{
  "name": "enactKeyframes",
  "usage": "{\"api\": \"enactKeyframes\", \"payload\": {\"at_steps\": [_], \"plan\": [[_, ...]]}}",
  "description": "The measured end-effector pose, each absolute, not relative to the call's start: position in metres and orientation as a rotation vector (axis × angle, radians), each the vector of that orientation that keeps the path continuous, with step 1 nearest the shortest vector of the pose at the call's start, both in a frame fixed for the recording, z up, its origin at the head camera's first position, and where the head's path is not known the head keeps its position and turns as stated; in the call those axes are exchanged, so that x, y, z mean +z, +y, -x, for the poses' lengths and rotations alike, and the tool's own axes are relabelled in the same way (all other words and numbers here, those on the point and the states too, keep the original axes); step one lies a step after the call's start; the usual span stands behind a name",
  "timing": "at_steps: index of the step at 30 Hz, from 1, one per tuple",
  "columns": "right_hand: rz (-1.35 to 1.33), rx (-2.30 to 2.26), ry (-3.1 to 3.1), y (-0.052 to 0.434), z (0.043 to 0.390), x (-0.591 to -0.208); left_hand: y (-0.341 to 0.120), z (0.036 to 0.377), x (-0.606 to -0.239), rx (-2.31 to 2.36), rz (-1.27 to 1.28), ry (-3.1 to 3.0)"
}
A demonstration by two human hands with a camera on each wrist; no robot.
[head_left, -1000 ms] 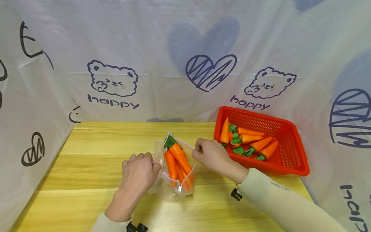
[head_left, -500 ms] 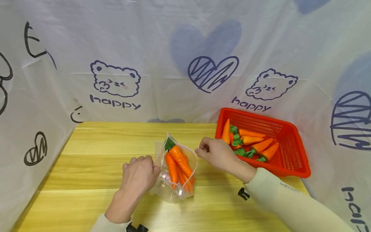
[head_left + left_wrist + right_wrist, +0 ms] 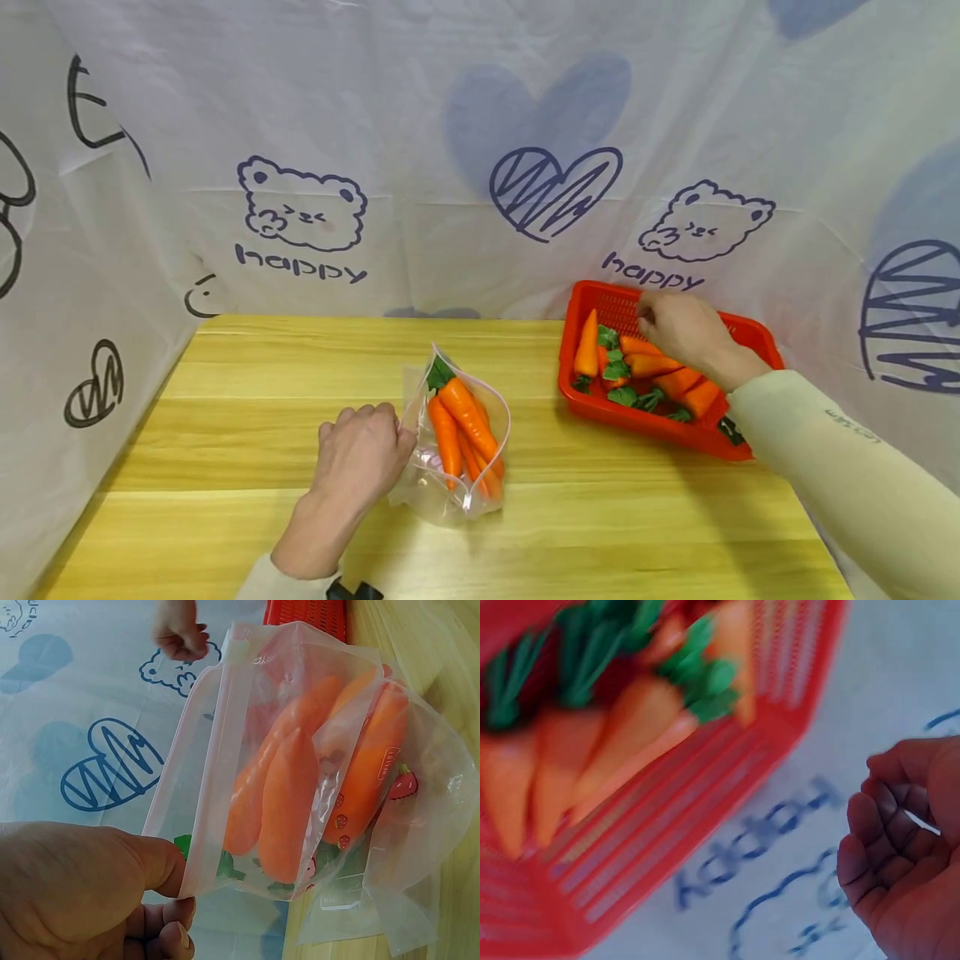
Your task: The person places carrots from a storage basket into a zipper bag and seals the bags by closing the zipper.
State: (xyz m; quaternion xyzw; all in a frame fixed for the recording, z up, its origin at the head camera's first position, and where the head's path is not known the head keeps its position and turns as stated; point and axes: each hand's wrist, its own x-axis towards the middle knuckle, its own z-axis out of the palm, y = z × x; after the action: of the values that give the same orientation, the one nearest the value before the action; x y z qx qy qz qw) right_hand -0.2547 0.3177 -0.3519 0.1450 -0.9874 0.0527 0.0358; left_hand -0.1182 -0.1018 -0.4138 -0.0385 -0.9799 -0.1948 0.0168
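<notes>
My left hand [image 3: 363, 454] pinches the edge of a clear zip bag [image 3: 429, 498] between thumb and fingers. Inside the bag, several orange carrots [image 3: 289, 810] with green tops lean together, and its mouth gapes wide. In the left wrist view, red strawberry prints [image 3: 403, 784] show on the plastic. Over the red basket [image 3: 570, 392] hovers my right hand [image 3: 690, 329], fingers loosely curled and holding nothing. Below it lie several more carrots [image 3: 588, 346] with leafy green ends, some of them partly covered by the hand and forearm.
The basket has slotted walls and stands at the back right of the wooden table [image 3: 247, 367]. White cloth [image 3: 420, 100] with printed bears and hearts hangs behind and on both sides. A pale sleeve [image 3: 840, 450] crosses the right side.
My right hand has let go of the bag's right edge and moved right, over the basket. The left hand keeps its hold on the bag, which stays in place.
</notes>
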Motion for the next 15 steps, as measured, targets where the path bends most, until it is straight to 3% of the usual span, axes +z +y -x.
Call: {"api": "enactKeyframes", "payload": {"at_steps": [15], "plan": [[-0.531,-0.030,-3.423,0.378,0.292,-0.412,-0.101,0.118,-0.412,-0.608,0.108,-3.051]]}}
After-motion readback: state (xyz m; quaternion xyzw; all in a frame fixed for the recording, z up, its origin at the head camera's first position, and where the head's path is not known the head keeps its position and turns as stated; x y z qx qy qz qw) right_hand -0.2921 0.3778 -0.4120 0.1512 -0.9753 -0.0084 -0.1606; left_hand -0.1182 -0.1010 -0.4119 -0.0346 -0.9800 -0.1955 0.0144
